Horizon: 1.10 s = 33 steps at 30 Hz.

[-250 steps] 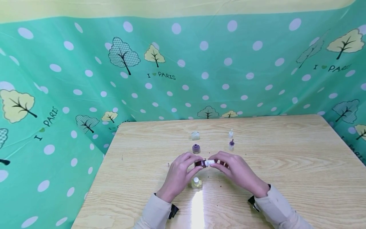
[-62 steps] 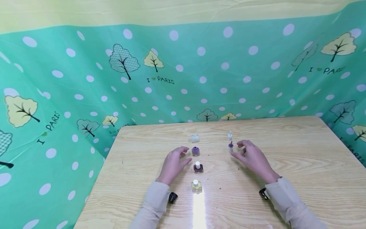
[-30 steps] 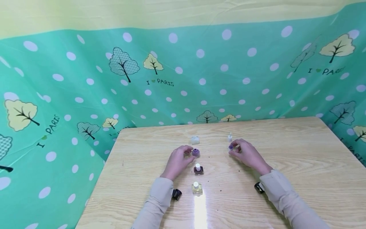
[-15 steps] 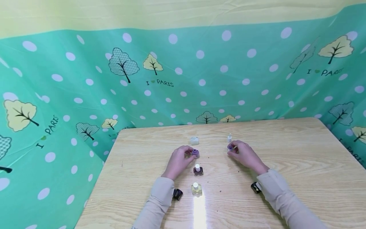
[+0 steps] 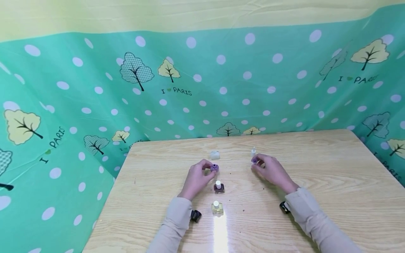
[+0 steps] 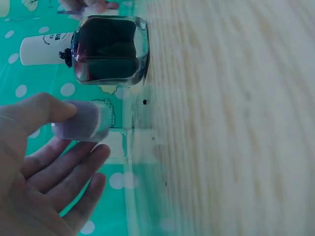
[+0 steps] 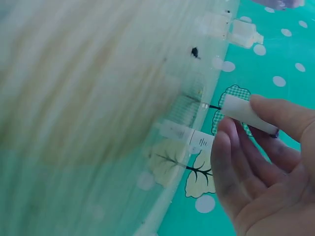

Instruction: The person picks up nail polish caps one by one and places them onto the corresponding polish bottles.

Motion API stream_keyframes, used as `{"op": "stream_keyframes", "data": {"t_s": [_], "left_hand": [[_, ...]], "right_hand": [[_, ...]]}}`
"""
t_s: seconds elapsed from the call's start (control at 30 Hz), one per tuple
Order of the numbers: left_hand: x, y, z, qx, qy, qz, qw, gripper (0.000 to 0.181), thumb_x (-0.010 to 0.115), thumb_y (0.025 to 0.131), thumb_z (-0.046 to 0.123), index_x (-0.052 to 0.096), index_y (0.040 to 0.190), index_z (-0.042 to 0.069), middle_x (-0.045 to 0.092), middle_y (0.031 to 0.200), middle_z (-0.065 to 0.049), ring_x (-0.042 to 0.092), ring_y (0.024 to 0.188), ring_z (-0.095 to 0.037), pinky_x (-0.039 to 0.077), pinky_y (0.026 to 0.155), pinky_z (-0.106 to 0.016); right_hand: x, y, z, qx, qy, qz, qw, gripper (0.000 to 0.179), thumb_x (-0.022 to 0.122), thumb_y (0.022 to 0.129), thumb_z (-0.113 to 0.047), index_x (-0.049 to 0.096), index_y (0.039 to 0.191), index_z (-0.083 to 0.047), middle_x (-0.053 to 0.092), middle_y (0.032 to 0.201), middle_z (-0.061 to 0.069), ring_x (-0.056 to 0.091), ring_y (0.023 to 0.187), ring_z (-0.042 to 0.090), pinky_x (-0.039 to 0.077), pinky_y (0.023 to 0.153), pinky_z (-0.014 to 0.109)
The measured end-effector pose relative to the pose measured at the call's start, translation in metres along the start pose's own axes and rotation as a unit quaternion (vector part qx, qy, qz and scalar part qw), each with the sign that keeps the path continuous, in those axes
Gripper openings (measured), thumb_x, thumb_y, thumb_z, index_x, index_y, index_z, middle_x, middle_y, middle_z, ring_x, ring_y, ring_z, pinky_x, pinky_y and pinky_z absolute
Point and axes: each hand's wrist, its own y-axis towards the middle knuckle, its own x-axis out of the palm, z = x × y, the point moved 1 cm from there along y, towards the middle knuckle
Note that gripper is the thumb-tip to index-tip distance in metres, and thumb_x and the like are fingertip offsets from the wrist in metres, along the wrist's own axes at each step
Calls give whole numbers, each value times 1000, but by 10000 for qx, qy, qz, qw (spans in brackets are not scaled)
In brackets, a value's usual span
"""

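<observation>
The left hand (image 5: pixel 196 177) has thumb and fingers pinched on the purple bottle (image 5: pixel 214 168), held just off the tabletop (image 5: pixel 316 175). The right hand (image 5: pixel 272 170) has an equally snug grip on a cap (image 7: pixel 241 112), purple end up. Near the left grip, toward the person, stands the dark bottle (image 5: pixel 219 187). This looks like the lifting step; the next move probably calls for turning the cap over and bringing both together.
</observation>
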Motion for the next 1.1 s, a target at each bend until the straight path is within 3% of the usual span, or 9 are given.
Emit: {"op": "stream_keyframes", "data": {"t_s": [0.13,0.33,0.57,0.8,1.1], "left_hand": [[-3,-3,2,139,-56,143,9998,22,76,86,20,67,106,17,73,109,0,65,113,-24,43,109,-52],[-8,-6,7,591,-148,354,9975,20,75,85,15,67,104,15,72,101,2,67,100,-17,50,101,-44],[-13,-11,14,967,-164,437,9942,21,74,86,14,67,105,15,68,99,4,65,94,-12,54,94,-39],[-18,-17,24,1166,-182,558,9914,24,77,82,13,69,105,14,67,97,5,63,90,-10,55,88,-42],[-22,-20,30,1443,50,637,9875,25,79,81,14,73,105,12,68,98,5,64,91,-10,56,85,-33]], "right_hand": [[-2,-3,-5,-159,-16,244,9996,16,67,94,-10,65,107,-2,72,101,14,69,93,28,60,81,43],[-4,-7,-12,-283,238,329,9988,22,69,92,-8,63,111,2,71,103,15,69,96,30,60,85,43],[-7,-12,-27,-478,375,200,9980,22,74,87,-7,67,107,-1,71,98,8,69,88,19,61,80,32],[-11,-18,-44,-779,135,275,9965,19,77,85,-8,73,104,-5,71,94,1,65,85,13,58,70,21],[-15,-26,-59,-1388,-300,524,9885,23,76,87,-17,75,108,-8,70,96,-2,61,79,6,56,67,20]]}}
